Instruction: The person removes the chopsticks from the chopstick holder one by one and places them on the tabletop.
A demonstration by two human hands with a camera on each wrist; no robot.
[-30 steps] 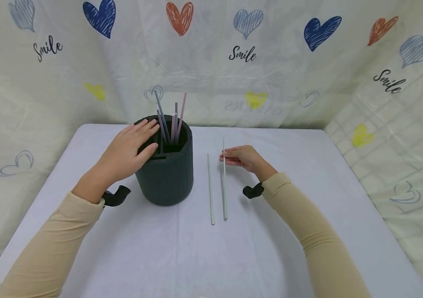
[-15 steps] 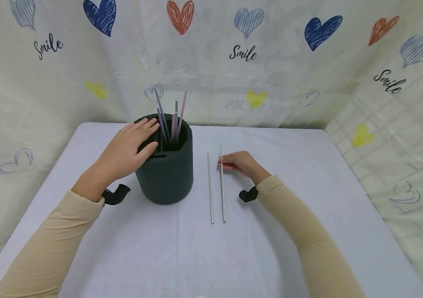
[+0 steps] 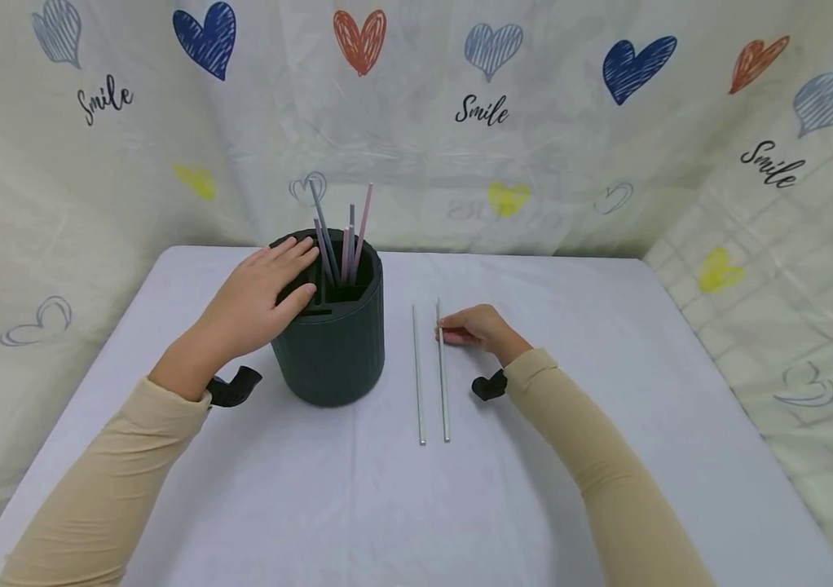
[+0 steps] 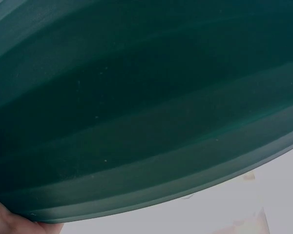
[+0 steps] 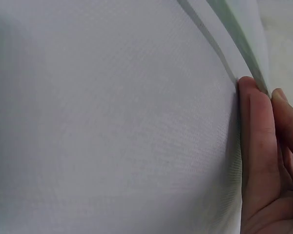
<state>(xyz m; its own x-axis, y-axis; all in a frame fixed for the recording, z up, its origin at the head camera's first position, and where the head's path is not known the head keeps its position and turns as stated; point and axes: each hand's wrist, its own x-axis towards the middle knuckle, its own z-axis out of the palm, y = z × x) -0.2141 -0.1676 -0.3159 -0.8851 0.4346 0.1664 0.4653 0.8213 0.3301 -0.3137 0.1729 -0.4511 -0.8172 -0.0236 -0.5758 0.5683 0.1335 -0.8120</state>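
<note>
The pale green stick (image 3: 443, 383) is held by the right hand (image 3: 478, 328) near its far end, pinched between thumb and fingers, so that most of its length is left free toward the near side of the surface (image 3: 284, 497). Whether its near end is borne by the surface cannot be told. A light pinch is probably used because the stick is so thin; a full fist would hardly be suited to it. Beside it, a second green stick (image 3: 419, 375) is laid nearly parallel, between the held one and the dark green holder (image 3: 328, 359) and apart from both (perhaps so that either can be reached without the other being knocked). The holder is set upright, and one side of its top is covered by the left hand (image 3: 255, 293), whose fingers are laid straight over the rim with nothing grasped; by that contact the holder is presumably steadied. Inside it, the pink and bluish sticks (image 3: 363, 224) are stood in the part not covered, tilted at differing angles, likely because they are only loosely confined there.
</note>
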